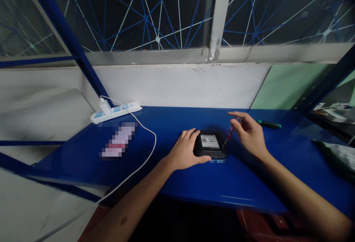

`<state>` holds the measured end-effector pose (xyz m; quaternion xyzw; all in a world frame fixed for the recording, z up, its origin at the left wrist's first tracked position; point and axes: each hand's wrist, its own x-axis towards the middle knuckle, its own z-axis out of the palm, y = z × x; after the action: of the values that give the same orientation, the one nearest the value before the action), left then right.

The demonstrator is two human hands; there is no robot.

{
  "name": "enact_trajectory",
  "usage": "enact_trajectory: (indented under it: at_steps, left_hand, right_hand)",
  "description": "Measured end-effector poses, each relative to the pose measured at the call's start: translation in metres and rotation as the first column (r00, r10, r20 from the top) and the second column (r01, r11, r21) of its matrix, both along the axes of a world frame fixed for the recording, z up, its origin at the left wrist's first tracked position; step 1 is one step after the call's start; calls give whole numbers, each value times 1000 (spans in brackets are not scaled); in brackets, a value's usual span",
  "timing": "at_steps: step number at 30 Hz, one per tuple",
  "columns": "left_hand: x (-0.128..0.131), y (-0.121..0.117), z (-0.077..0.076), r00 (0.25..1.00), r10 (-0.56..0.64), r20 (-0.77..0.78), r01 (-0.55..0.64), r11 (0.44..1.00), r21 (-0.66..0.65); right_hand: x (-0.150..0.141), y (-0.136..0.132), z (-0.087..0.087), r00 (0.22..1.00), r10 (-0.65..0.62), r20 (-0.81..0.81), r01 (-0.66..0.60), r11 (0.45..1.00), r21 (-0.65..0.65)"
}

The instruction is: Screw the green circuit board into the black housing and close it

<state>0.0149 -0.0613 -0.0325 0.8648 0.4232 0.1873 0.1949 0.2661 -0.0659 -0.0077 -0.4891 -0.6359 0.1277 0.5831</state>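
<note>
A small black box-shaped device (197,149) with a white printed label (210,141) lies on the blue table. My left hand (185,149) grips its left side, fingers over the far edge and thumb along the near edge. In my right hand (251,133) is a screwdriver (230,132) with a see-through pinkish-purple handle, held upright at a slant between thumb and fingers. Its thin shaft points down to the device's right side; whether the tip sits in a screw is too small to tell. Ports show along the device's near edge.
A green-and-black screwdriver (269,124) lies beyond my right hand. At the left stand a white power strip (118,112) with a plugged-in charger (105,106), its white cable (154,144) crossing the table, and a blurred-out item (118,141). A dark green-and-silver bag (337,157) rests far right.
</note>
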Motion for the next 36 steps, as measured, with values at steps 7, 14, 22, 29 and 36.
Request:
enact_trajectory:
  at_steps: [7,14,22,29,36]
  left_hand:
    - [0,0,0,1000,3,-2,-3,1000,-19]
    - [0,0,0,1000,-6,-4,6,1000,-5]
    - [0,-1,2,1000,0,-4,0,1000,-21]
    - [1,-2,3,1000,2,-4,-2,1000,-12]
    - [1,-1,2,1000,-4,-14,3,1000,-12]
  right_hand:
    - [-4,-3,1,964,106,-245,-130,988,-85]
    - [1,1,1,998,-67,7,67,998,-13]
    - [1,0,-4,994,88,-69,-92,994,-51]
    - [-2,-2,-4,985,122,-122,-131,989,-65]
    - [0,-1,-2,999,-35,17,35,999,-17]
